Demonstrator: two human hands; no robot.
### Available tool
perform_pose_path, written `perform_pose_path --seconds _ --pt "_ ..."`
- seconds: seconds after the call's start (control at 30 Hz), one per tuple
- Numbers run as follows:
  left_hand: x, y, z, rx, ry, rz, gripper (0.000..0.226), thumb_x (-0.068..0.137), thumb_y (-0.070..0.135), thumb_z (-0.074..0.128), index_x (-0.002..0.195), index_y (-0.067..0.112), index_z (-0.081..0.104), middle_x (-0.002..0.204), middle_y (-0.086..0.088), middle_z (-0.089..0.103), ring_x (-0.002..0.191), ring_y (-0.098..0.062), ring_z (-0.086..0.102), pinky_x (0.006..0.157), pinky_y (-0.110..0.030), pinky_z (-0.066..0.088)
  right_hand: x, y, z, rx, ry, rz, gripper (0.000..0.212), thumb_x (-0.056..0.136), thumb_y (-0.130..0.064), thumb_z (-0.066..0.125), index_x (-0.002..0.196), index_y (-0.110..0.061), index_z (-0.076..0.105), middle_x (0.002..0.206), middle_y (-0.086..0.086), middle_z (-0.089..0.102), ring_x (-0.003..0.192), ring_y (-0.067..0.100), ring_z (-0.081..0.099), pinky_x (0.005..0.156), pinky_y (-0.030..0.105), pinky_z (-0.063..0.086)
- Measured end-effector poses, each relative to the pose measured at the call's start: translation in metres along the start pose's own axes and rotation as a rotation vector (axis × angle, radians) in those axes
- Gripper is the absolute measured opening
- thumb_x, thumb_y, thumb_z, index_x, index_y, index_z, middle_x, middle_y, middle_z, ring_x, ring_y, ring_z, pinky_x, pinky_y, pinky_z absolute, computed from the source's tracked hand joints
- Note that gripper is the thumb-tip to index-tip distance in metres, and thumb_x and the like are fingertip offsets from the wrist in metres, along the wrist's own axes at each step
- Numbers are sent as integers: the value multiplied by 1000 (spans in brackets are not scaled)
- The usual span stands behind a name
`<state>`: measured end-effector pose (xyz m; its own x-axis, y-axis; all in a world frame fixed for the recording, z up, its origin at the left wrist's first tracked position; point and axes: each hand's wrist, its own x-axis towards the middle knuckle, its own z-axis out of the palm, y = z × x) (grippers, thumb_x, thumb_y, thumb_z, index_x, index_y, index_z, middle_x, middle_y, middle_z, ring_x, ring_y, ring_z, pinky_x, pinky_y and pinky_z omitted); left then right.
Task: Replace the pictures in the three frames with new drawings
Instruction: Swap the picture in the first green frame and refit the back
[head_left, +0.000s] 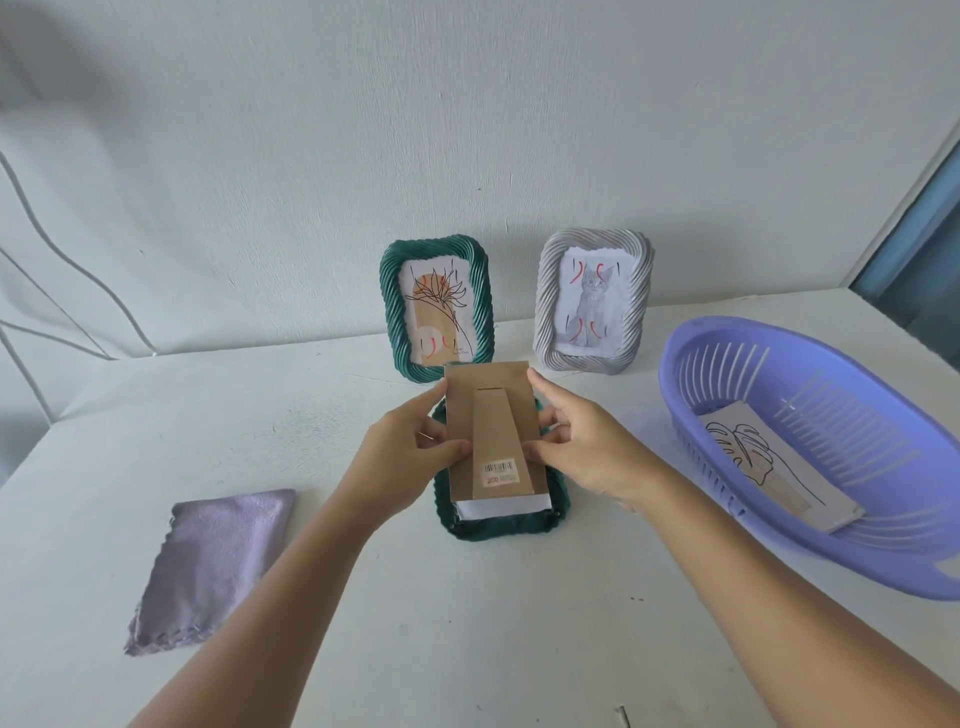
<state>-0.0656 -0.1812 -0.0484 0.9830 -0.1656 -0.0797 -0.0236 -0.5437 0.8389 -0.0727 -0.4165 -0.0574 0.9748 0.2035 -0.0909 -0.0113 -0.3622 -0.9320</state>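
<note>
White tabletop (363, 597), white wall behind. Your left hand (410, 452) and right hand (582, 447) both pinch the cardboard backing (493, 415) over the face-down green frame (498, 530).

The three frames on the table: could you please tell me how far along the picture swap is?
Done: the upright green frame and grey frame already show marked drawings, apparently finished. In hand: the left hand and right hand hold the cardboard back over the face-down frame, white paper underneath. Left: closing and standing it. A leaf picture lies in the basket.
</note>
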Motion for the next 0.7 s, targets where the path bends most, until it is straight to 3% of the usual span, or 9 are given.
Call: perform_pose_path --seconds 0.3,0.47,0.7 --pt "2 0 8 165 -32 -50 76 92 30 72 158 30 33 89 2 68 85 -15 67 68 -24 54 8 14 -3 -236 -28 76 97 79 -44 77 155 -51 17 107 -14 64 97 6 61 106 37 47" --pt "2 0 10 198 -49 -63 77 93 30 70 159 28 31 91 2 66 86 -14 67 63 -20 51 6 12 -4 -302 -43 84 93 86 -38 77 158 -44 18 106 -15 59 98 7 59 109 36 43" --pt "4 -5 13 224 -38 -71 76 92 30 72 157 28 33 91 3 65 85 -14 66 60 -19 49 4 13 -2 -399 -29 78 93 86 -43 76 159 -42 17 108 -17 59 102 6 57 108 33 41"
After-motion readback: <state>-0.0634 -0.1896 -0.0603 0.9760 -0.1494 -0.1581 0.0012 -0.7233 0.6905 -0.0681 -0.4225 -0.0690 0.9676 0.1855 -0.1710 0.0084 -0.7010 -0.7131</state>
